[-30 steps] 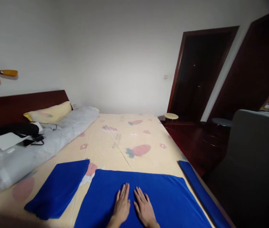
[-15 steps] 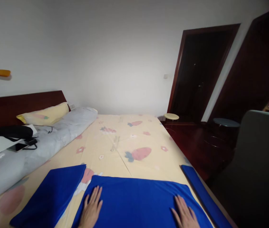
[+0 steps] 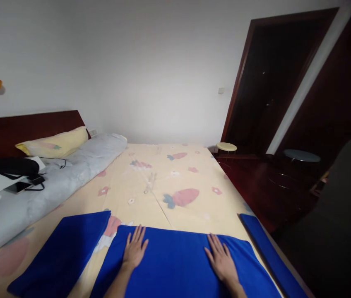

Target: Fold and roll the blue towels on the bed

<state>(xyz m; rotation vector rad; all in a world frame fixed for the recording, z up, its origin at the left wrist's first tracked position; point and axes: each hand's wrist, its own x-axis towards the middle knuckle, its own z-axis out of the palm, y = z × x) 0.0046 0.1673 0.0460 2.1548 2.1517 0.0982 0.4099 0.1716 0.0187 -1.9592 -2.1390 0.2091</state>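
Note:
Spread flat on the bed in front of me is a blue cloth (image 3: 175,265), its near part cut off by the bottom of the view. My left hand (image 3: 134,248) rests palm down near its far left corner, fingers stretched out. Toward the far right of the same cloth lies my right hand (image 3: 222,258), also flat with fingers apart. A second blue cloth (image 3: 62,250), which looks folded, is to the left of my left hand. Along the bed's right edge runs a narrow blue folded strip (image 3: 270,252). Neither hand grasps anything.
A bed sheet (image 3: 150,182) with strawberry prints covers the bed. On the left lie a rolled grey quilt (image 3: 79,174), a yellow pillow (image 3: 56,142), a black bag (image 3: 10,167) and a phone (image 3: 18,187). Two stools, one cream (image 3: 226,147), one grey (image 3: 301,156), stand at right.
Both hands have slid forward and inward over the blue cloth toward its far edge, so more of my forearms shows. The camera view has shifted slightly.

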